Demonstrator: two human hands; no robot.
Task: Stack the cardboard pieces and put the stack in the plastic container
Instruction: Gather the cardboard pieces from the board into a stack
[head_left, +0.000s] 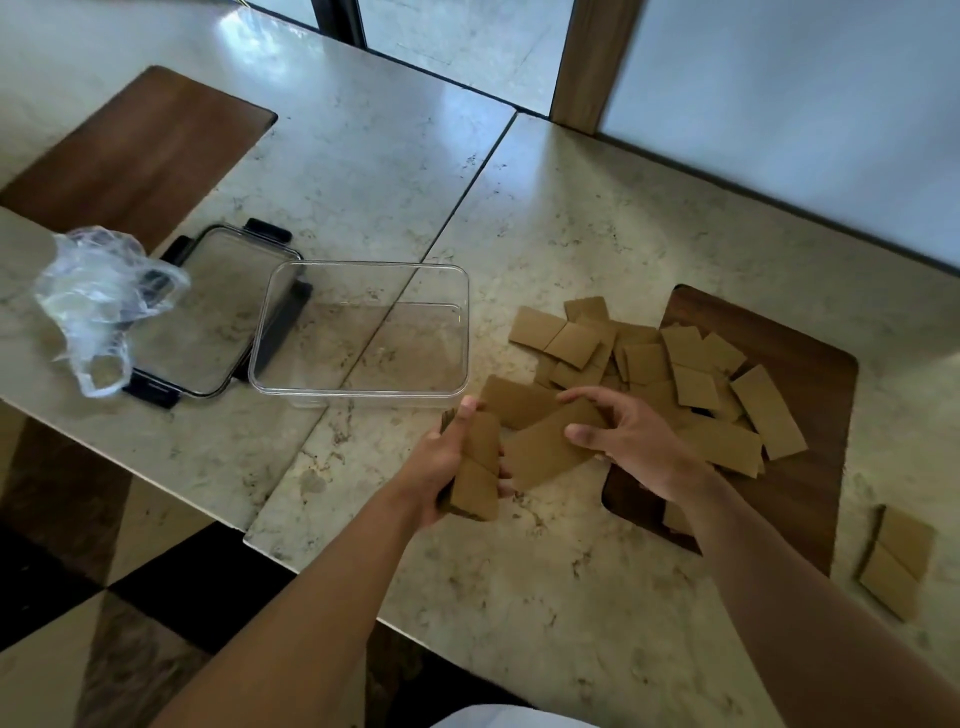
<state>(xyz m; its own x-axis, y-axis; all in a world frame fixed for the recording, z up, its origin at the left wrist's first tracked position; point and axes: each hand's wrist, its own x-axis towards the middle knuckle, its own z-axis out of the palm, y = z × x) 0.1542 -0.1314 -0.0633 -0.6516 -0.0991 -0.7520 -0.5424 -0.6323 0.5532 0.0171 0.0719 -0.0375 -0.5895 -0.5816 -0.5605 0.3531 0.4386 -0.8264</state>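
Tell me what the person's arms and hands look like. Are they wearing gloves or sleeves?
No gloves and no sleeves show. Both forearms are bare from the bottom edge of the picture up to the wrists. The left hand and the right hand are bare too, with no rings, watch or bracelet that I can see. A bit of white cloth, probably clothing, peeks in at the bottom edge.

I'm seeing a crumpled clear plastic bag (101, 299) lying at the left on the marble table (545, 218), overlapping the corner of a clip-lock lid (208, 312). A dark wooden inlay (140, 156) is sitting behind it.
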